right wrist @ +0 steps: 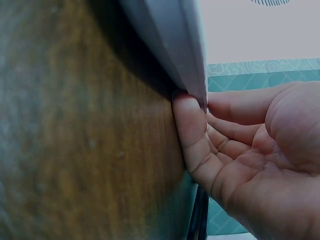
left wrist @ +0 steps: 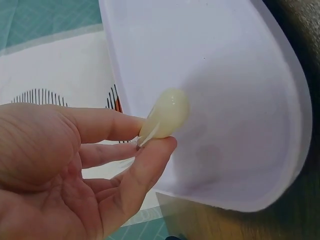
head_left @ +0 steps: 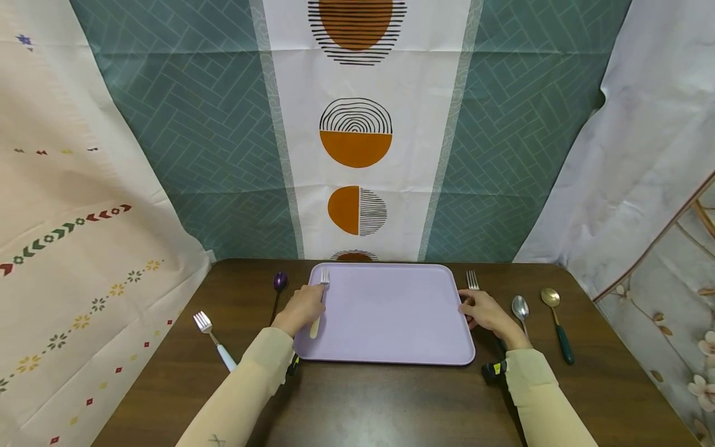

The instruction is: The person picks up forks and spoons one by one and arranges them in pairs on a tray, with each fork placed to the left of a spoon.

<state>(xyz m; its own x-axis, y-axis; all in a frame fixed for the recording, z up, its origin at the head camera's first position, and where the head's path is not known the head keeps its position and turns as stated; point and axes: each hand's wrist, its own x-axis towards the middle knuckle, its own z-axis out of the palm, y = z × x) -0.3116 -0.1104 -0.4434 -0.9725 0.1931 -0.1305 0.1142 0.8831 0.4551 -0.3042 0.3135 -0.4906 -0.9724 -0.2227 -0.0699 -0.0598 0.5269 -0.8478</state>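
Note:
A fork with a cream handle (head_left: 315,328) is pinched by my left hand (head_left: 304,307) above the left side of a pale purple tray (head_left: 396,310). In the left wrist view the rounded end of its handle (left wrist: 171,111) sticks out past thumb and fingers. On the opposite side, my right hand (head_left: 486,310) pinches the tray's right rim. The right wrist view has fingers and thumb on either side of that rim (right wrist: 192,65). Just beyond the right hand lies another fork (head_left: 472,280), its lower part mostly hidden by hand and wrist.
Left of the tray lie a purple spoon (head_left: 280,282) and a fork with a pale blue handle (head_left: 225,357). To the right are a silver spoon (head_left: 520,307) and a gold spoon with a green handle (head_left: 564,343). Patterned cloth (head_left: 234,155) hangs behind the brown table (head_left: 357,403).

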